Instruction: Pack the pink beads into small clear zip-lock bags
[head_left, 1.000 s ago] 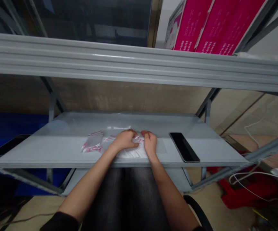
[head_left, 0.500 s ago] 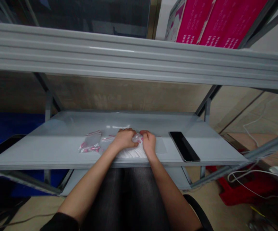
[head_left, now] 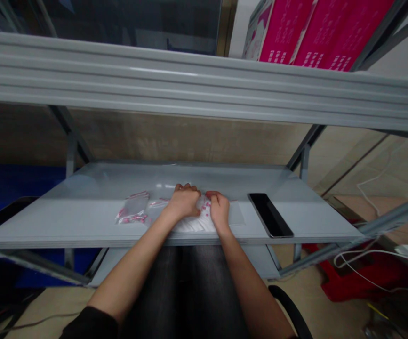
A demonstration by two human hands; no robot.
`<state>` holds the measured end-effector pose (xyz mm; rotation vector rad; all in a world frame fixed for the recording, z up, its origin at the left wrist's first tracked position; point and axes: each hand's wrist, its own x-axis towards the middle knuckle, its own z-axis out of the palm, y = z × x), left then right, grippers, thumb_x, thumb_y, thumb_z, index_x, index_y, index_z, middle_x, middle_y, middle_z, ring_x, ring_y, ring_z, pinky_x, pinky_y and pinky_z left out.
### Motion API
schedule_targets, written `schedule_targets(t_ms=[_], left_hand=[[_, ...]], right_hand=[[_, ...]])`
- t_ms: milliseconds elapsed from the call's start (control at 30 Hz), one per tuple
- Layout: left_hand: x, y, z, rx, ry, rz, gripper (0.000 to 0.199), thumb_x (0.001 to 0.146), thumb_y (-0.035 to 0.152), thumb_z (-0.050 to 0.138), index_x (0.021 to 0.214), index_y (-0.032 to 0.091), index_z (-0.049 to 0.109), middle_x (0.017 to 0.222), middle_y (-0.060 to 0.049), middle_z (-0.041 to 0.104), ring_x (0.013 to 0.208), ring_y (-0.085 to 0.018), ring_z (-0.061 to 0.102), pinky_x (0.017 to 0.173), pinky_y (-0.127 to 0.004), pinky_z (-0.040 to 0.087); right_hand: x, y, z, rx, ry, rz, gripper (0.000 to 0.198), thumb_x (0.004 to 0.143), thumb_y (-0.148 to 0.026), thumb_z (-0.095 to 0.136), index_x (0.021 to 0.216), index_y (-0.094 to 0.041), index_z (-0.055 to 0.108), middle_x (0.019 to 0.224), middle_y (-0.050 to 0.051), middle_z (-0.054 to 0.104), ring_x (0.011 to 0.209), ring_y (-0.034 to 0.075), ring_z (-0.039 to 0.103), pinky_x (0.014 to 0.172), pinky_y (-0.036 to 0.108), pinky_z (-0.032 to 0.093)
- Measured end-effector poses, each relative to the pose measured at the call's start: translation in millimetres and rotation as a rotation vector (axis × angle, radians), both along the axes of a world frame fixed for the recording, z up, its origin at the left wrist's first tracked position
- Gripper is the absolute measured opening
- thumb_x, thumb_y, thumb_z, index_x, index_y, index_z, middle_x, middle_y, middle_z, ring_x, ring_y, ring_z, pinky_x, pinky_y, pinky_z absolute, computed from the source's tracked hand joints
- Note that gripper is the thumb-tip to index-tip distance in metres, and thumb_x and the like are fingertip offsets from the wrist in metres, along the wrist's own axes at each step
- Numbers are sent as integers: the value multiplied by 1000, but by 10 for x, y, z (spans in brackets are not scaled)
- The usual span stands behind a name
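On the grey shelf, my left hand (head_left: 185, 201) and my right hand (head_left: 219, 207) are close together over a white, creased pile (head_left: 194, 226). Several small pink pieces (head_left: 206, 208) show between them, apparently in or on clear plastic. My left fingers are curled down at the far side, their tips hidden, so what they hold cannot be made out. The right hand has thumb and fingers pressed together at the pile's right edge, where the clear plastic is. A clear zip bag (head_left: 133, 208) with pink pieces lies to the left.
A black phone-like device (head_left: 270, 214) lies on the shelf (head_left: 316, 216) at the right. An upper shelf beam (head_left: 204, 89) crosses ahead, with pink boxes (head_left: 316, 35) above it. Another dark device (head_left: 6, 214) is at far left; white cables (head_left: 369, 254) hang at right.
My left hand has shifted and its thumb has drawn back slightly. More pink pieces now show between the hands. My right hand has barely moved.
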<state>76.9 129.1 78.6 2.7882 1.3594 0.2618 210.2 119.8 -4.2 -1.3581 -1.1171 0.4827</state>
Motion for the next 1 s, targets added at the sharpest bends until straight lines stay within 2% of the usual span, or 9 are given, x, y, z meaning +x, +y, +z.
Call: schedule_targets(t_ms=[167,300,467,600,667,767,833,900,1000], left_hand=[[-173,5,-53,43,-187,42,41,69,31,73,107,16,70,108,-15,72,101,-35,64,91,-48,45],[-322,-66,-113,100,-422,24,43,75,31,71,115,15,64,111,-13,71,100,-29,66,90,-41,49],[-374,-330,-161,161,-669,-58,46,81,32,67,124,18,55,120,-10,66,111,-23,62,96,-37,49],[-321,-558,-215,124,-863,-128,46,81,28,68,124,19,55,122,-10,66,113,-23,61,98,-38,48],[-285,-661,-245,96,-951,-133,47,80,26,69,123,19,55,120,-10,66,110,-23,63,96,-38,49],[-226,-819,-294,124,-1004,-62,49,78,23,69,124,19,53,113,-9,66,103,-22,63,91,-36,50],[-174,-930,-340,160,-1014,3,48,76,23,70,121,19,54,104,-7,65,94,-21,63,85,-33,51],[-108,-1039,-400,174,-1021,56,46,73,21,70,116,19,54,95,-4,63,84,-18,60,77,-30,51],[-7,-1183,-489,141,-1050,128,44,69,17,69,111,20,53,85,0,58,71,-15,55,67,-26,48]], right_hand=[[35,41,-56,39,112,-26,34,75,-28,39,76,-16,71,84,11,74,84,24,66,81,33,48],[55,34,-70,85,220,-39,34,77,-30,40,78,-16,71,87,9,74,87,23,66,82,32,49],[37,9,-22,138,330,-37,32,78,-34,44,80,-15,70,87,10,73,87,23,66,86,35,49],[14,-51,119,162,388,-18,30,79,-37,49,81,-15,69,90,11,73,92,23,66,90,38,48],[5,-184,245,164,412,17,30,80,-40,53,82,-14,69,93,11,73,93,24,66,90,40,50],[-9,-573,431,139,448,160,33,81,-43,59,95,-14,69,100,13,72,94,25,68,86,41,53],[-26,-898,489,90,452,319,39,79,-40,67,111,-17,65,110,13,70,106,25,65,92,40,52],[-47,-1185,478,32,399,382,48,72,-35,76,116,-20,64,116,11,69,109,26,65,90,37,54],[-53,-1430,406,-98,360,392,33,71,-32,76,101,-19,69,96,9,74,91,23,70,80,33,57]])
